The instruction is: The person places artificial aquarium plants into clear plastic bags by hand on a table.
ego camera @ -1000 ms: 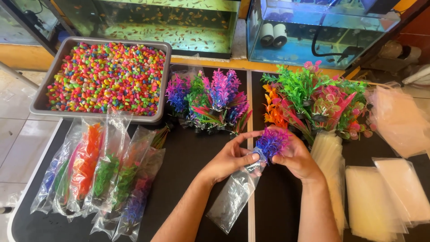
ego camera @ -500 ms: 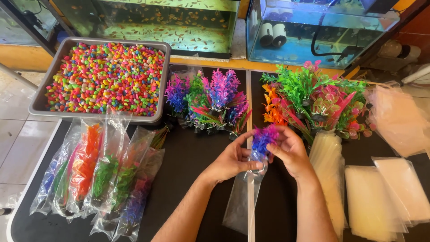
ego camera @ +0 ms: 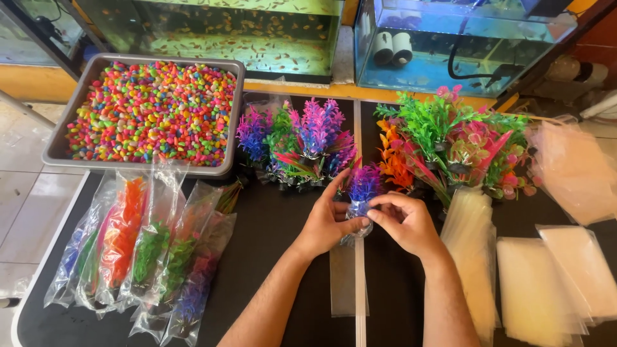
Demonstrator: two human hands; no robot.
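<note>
At the far left I see a grey tray (ego camera: 62, 146) of coloured pebbles, with bagged plastic plants (ego camera: 144, 254) lying below it on the black table (ego camera: 270, 225). At the centre my left hand (ego camera: 324, 222) and right hand (ego camera: 405, 222) meet, both pinching the mouth of a clear bag (ego camera: 349, 276) around the base of a purple plastic plant (ego camera: 364, 183), which stands upright between them. Right of that lie loose plants (ego camera: 450, 144) and stacks of empty bags (ego camera: 546, 283).
</note>
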